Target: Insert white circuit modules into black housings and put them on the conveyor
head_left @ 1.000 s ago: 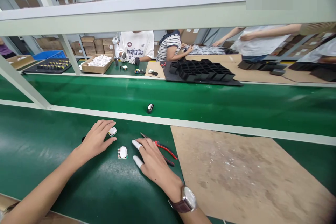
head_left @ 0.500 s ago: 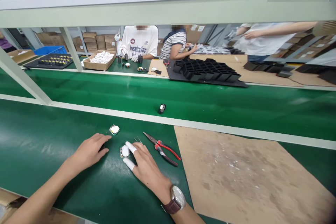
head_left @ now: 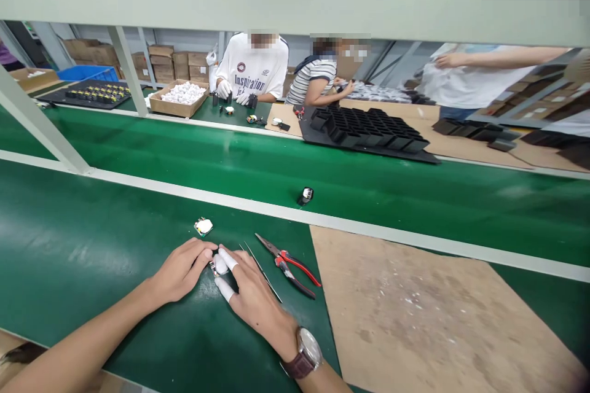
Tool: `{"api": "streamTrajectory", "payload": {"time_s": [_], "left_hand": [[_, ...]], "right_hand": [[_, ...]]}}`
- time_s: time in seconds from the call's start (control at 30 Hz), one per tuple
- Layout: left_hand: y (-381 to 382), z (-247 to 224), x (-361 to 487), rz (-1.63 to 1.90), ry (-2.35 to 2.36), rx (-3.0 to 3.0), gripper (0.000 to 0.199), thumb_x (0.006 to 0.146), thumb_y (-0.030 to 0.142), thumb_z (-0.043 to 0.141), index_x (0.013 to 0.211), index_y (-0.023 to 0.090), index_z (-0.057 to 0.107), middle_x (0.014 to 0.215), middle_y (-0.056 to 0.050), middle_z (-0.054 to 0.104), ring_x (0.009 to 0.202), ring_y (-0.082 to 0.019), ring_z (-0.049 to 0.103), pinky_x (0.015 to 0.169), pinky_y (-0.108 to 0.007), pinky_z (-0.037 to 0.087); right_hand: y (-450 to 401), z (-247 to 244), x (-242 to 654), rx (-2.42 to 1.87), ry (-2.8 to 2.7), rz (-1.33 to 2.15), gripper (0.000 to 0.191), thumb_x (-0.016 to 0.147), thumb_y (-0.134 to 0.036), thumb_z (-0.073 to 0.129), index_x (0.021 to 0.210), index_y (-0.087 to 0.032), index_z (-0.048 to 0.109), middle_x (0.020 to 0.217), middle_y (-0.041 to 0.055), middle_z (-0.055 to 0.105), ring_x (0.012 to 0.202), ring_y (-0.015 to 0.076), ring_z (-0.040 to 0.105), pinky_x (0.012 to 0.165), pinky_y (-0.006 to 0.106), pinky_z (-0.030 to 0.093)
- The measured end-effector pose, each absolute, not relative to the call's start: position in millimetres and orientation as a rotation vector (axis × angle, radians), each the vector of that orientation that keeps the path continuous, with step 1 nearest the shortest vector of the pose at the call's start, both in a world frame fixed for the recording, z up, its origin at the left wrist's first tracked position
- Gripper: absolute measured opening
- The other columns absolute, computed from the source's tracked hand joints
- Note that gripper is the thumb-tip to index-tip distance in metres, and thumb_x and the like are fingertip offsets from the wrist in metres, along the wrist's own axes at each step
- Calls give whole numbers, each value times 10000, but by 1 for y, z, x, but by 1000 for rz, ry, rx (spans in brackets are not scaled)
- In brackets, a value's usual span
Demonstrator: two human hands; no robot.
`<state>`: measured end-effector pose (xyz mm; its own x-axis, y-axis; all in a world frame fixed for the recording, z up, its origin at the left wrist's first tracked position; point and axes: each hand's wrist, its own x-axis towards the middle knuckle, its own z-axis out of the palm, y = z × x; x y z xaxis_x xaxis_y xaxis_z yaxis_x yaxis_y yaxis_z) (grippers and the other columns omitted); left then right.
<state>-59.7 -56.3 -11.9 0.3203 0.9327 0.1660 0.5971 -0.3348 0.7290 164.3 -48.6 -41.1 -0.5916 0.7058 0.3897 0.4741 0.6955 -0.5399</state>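
Note:
A small circuit board (head_left: pixel 220 264) with a white pad on top is between my hands on the green bench. My right hand (head_left: pixel 253 291) has white covers on thumb and index finger, which grip the board from its right side. My left hand (head_left: pixel 183 267) meets it at the upper left, thumb and index finger drawn together on its edge. A thin pair of tweezers (head_left: pixel 265 273) lies along the far side of my right hand, partly hidden by it. Beyond them are long-nose pliers (head_left: pixel 288 264) with red-and-black handles. Another circuit board (head_left: pixel 203 226) sits just past my left hand.
Brown cardboard (head_left: pixel 415 313) covers the bench at right. A black housing (head_left: pixel 306 196) with a white piece rests on the green conveyor (head_left: pixel 207 153). Across it are co-workers, a box of white parts (head_left: pixel 177 112) and black trays (head_left: pixel 369 129). A white post (head_left: pixel 50 126) rises at left.
My left hand has moved right and its fingers have closed in at the circuit board. More of the tweezers shows beside my right hand. The view has shifted slightly.

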Motion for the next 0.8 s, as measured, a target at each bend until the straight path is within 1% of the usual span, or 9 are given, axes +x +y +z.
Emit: {"api": "streamTrajectory", "payload": {"time_s": [0.17,0.27,0.33,0.43,0.5,0.53,0.63,0.73,0.8], "left_hand": [[-56,-13,-66,829,1395,1954,393,1148,374,333,1249,211,676,1013,-52,743,996,-219,671,947,-377,536],[-55,-8,-71,811,1387,1941,396,1147,387,346,1238,213,690,1056,-65,753,1046,-232,669,975,-397,533],[-55,-2,-75,777,1356,1936,387,1140,404,376,1245,224,702,1119,-76,752,1082,-237,667,985,-400,539],[-55,4,-82,664,1280,1905,341,1072,461,560,1312,256,690,1264,-88,711,1017,-219,678,835,-338,581],[-54,7,-88,595,1244,1873,446,971,479,724,1369,287,664,1351,-93,666,980,-209,680,732,-297,577],[-54,8,-90,574,1229,1862,507,924,474,782,1383,298,656,1375,-95,650,1002,-217,680,725,-293,578],[-51,8,-95,542,1147,1877,592,852,435,863,1391,308,654,1399,-96,642,1189,-270,647,899,-355,584],[-49,8,-97,525,1060,1908,648,820,378,894,1411,309,638,1419,-96,644,1311,-298,593,1074,-438,520],[-48,8,-97,505,1048,1905,597,843,334,867,1396,306,645,1414,-96,649,1297,-293,607,1078,-446,520]], "right_hand": [[-46,-39,165,-946,-2317,534,621,996,-116,611,1564,-253,402,1290,112,654,1126,295,616,1033,577,573],[-45,-37,167,-961,-2296,600,635,984,-103,617,1555,-278,402,1172,75,650,1042,269,622,997,555,587],[-46,-38,169,-966,-2281,628,612,989,-111,617,1541,-287,419,1153,69,651,1040,264,629,983,534,594],[-47,-41,172,-988,-2248,633,560,1005,-161,636,1519,-273,444,1190,79,670,1075,269,645,998,525,593],[-49,-45,173,-1005,-2241,610,566,1011,-185,648,1531,-260,436,1272,97,677,1137,281,649,1048,547,572],[-50,-47,173,-1017,-2247,595,588,1011,-193,653,1548,-257,422,1337,110,667,1191,293,641,1078,563,555],[-51,-51,174,-1030,-2286,567,637,1016,-195,647,1592,-255,382,1485,134,607,1311,324,600,1121,599,521],[-50,-50,173,-1003,-2298,585,593,1034,-190,614,1583,-262,401,1434,125,644,1267,315,626,1100,603,532],[-50,-48,172,-995,-2282,612,577,1024,-169,612,1561,-272,427,1382,112,663,1229,303,643,1074,583,550]]}}
